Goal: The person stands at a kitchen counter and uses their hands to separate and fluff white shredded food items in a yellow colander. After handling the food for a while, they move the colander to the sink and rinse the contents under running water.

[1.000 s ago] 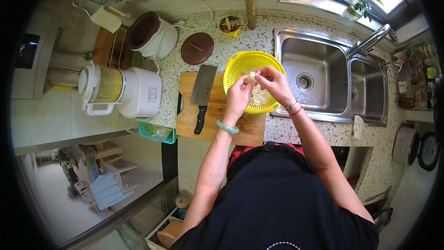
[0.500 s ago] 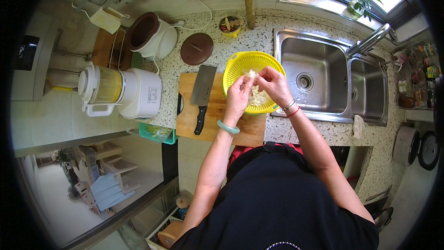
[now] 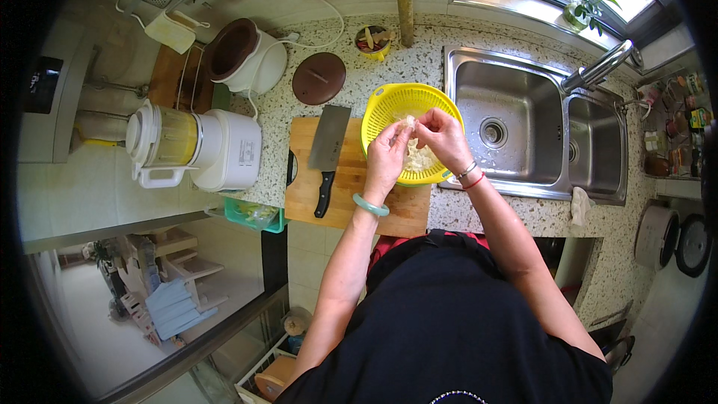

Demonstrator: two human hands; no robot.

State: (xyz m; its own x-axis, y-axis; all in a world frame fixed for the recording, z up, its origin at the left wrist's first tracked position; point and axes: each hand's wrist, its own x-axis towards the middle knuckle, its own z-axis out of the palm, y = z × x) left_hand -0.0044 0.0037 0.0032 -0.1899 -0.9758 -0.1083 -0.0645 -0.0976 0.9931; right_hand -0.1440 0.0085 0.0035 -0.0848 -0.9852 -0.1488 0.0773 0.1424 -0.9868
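Over a yellow colander [image 3: 390,105] my two hands meet, with a small pale, ruffled food piece [image 3: 408,121] between their fingertips. My left hand [image 3: 385,158] pinches it from the left; a green bangle circles that wrist. From the other side my right hand [image 3: 443,142] closes on the same piece, its fingers bent inward. More pale, torn-looking pieces [image 3: 420,161] lie in the colander below, partly hidden by my hands. A wooden cutting board [image 3: 355,172] reaches under the colander's left side, and a cleaver [image 3: 329,138] with a black handle rests on it.
A double steel sink [image 3: 508,105] with a tap [image 3: 598,67] stands to the right. At left are a blender [image 3: 187,146], a white cooker [image 3: 258,60] and its brown lid [image 3: 319,78]. A small yellow pot [image 3: 374,43] sits at the back; a green bin [image 3: 254,215] hangs at the counter's edge.
My fingers have shifted slightly around the pale piece, which shows a little less above them. Both hands stay over the colander; the other things have not moved.
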